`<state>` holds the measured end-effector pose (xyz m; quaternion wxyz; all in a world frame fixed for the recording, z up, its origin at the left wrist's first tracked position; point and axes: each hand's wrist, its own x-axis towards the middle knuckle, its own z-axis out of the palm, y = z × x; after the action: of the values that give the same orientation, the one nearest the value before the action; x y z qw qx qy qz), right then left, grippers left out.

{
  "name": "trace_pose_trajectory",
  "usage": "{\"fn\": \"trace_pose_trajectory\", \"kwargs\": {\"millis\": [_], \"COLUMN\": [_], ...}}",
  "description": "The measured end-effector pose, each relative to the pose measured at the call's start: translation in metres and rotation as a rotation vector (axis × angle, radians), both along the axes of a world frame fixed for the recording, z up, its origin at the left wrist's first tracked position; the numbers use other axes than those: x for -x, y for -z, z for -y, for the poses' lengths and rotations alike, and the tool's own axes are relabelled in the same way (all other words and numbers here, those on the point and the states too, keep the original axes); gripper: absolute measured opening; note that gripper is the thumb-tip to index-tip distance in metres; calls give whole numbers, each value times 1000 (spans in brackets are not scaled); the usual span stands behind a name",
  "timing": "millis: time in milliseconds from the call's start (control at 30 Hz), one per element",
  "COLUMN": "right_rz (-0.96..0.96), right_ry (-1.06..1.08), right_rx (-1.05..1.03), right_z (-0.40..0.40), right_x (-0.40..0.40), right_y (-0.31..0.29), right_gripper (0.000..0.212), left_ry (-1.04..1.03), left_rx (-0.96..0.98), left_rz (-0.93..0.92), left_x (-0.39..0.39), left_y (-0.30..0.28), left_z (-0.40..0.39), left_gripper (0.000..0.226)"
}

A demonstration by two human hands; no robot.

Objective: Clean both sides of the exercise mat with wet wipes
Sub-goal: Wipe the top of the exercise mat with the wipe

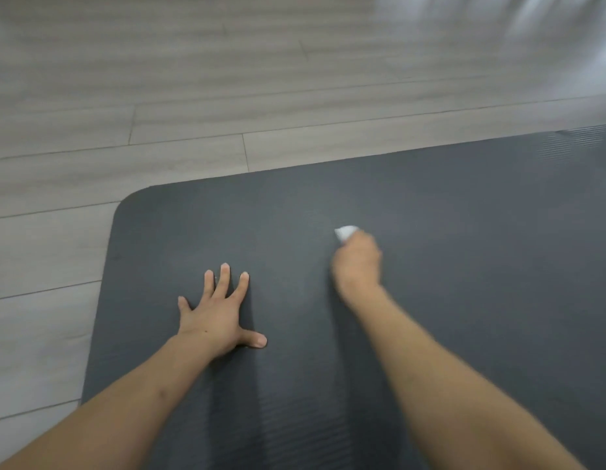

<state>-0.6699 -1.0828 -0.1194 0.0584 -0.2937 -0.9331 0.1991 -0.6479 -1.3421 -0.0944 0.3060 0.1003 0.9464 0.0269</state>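
Dark grey mat flat on a pale wood-plank floor, rounded corner toward the far left of the view. Left hand palm down on the mat near that corner, fingers straight and spread, thumb stuck out sideways, pressing on the surface. Right hand further in on the mat, away from the corner, blurred, fingers curled round a bunched white wipe poking out past the knuckles and touching the mat. Fine ribbing showing on the mat near both forearms. Blurred white shape beyond the mat's far edge, not identifiable
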Motion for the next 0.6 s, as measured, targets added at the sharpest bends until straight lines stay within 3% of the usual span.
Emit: {"fn": "trace_pose_trajectory", "kwargs": {"millis": [100, 167, 233, 300, 400, 500, 600], "right_rz": [122, 156, 169, 118, 45, -33, 52], "right_ry": [-507, -704, -550, -208, 105, 63, -373], "right_rx": [-23, -75, -139, -161, -88, -7, 28], "right_z": [101, 80, 10, -70, -89, 3, 97], "right_x": [-13, -22, -31, -45, -63, -70, -96], "right_y": [-8, -13, -13, -12, -15, -10, -10], "right_gripper": [29, 26, 21, 13, 16, 22, 21], "left_ry": [0, 4, 40, 72, 5, 48, 72], "left_rx": [13, 32, 61, 68, 0, 22, 21], "left_rz": [-8, -29, -111, -191, -89, 62, 65], "left_x": [-3, -6, -14, -25, -34, -30, -26], "left_y": [-3, -4, -5, -9, -11, -10, -10], "left_z": [2, 3, 1, -2, -3, 2, 3], "left_gripper": [135, 131, 121, 107, 113, 144, 148]}}
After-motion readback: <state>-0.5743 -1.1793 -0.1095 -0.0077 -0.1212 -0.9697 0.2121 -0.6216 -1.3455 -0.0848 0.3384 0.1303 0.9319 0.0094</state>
